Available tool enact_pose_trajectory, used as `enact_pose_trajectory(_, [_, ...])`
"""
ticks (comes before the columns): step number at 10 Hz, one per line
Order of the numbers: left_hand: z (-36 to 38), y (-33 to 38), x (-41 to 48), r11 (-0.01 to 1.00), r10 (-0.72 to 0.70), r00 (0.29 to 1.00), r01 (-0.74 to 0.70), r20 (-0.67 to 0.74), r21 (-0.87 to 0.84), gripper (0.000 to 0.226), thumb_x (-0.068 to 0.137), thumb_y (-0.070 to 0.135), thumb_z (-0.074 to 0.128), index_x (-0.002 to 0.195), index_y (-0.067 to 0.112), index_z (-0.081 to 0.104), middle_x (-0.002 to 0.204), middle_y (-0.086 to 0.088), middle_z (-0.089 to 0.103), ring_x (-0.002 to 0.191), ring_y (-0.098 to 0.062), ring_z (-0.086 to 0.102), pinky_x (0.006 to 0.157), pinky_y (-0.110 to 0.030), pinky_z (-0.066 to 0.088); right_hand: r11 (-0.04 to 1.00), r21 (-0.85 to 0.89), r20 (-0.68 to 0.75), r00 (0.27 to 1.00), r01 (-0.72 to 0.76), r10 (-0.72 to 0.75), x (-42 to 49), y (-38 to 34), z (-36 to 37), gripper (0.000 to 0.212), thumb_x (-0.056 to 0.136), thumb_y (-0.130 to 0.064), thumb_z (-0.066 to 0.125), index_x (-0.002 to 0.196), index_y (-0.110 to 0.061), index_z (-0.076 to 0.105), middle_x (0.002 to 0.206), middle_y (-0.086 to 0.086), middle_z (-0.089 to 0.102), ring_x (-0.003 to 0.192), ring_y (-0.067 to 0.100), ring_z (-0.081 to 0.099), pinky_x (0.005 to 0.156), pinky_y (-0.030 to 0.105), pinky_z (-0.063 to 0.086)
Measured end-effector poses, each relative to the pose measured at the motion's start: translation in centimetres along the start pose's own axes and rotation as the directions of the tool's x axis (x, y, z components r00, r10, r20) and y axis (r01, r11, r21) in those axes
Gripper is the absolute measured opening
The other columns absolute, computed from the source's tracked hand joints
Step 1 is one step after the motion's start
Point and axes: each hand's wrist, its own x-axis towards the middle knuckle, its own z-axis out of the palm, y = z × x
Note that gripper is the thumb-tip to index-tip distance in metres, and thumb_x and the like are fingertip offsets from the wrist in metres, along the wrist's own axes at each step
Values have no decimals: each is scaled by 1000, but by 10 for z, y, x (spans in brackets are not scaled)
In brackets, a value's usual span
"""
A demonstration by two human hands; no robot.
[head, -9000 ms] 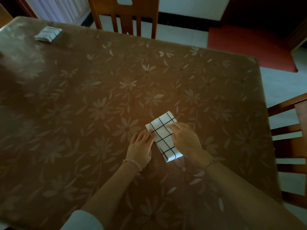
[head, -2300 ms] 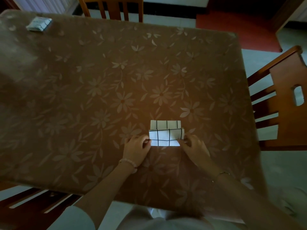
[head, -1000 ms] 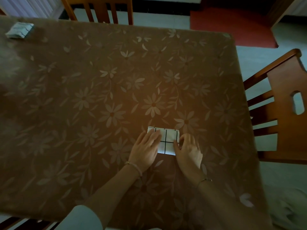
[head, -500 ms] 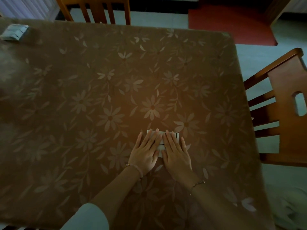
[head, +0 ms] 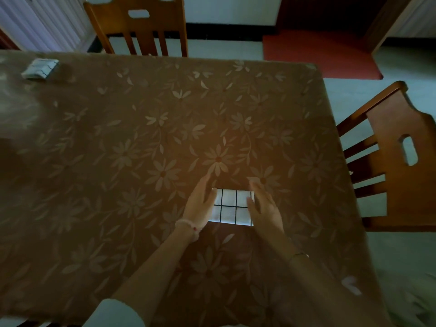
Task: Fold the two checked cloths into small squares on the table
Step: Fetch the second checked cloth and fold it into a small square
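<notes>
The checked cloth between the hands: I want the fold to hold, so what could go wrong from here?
1. The left hand and right hand are open either side of the checked cloth, gripping nothing, so its layers may spring apart.
2. Each hand overlaps a cloth edge; a careless sweep could drag it askew on the table cover.

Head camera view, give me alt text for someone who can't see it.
A person's left hand and right hand, fingers straight, flank a folded white checked cloth on a brown floral table. A second folded cloth lies at the table's far left corner; one wooden chair stands at the far edge, another chair at the right.
</notes>
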Motion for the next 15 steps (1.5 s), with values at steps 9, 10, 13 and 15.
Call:
enact_pose_trajectory(9, [18,-20,-89,832,-351,913,406,208,-378,29,97,30,38,123,19,42,125,-5,50,103,-19,55,81,-34,49,785,444,136,899,-432,417,-59,6,-14,28,89,0,49,103,-18,65,94,-5,67,87,8,61,83,28,49])
enact_pose_trajectory(10, [26,-25,-108,845,-326,895,420,305,-330,19,97,27,38,116,24,41,119,-5,56,98,-17,59,76,-30,49,786,432,96,889,-442,447,-66,8,-22,34,89,-4,50,116,-20,61,95,-15,63,96,8,59,89,29,46])
enact_pose_trajectory(13, [1,-27,-85,955,-243,964,257,104,-151,29,97,27,37,122,18,49,114,0,59,106,-16,55,90,-32,46,638,535,50,774,-554,631,-95,19,-15,32,90,-8,49,120,-14,56,118,10,60,101,19,55,94,39,46])
enact_pose_trajectory(15, [12,-7,-72,953,-292,938,303,189,-30,39,95,26,41,132,16,40,126,-2,51,110,-16,49,89,-28,40,347,713,267,694,-609,669,-99,0,-3,34,90,-3,48,124,-6,50,107,10,53,83,23,54,69,31,47])
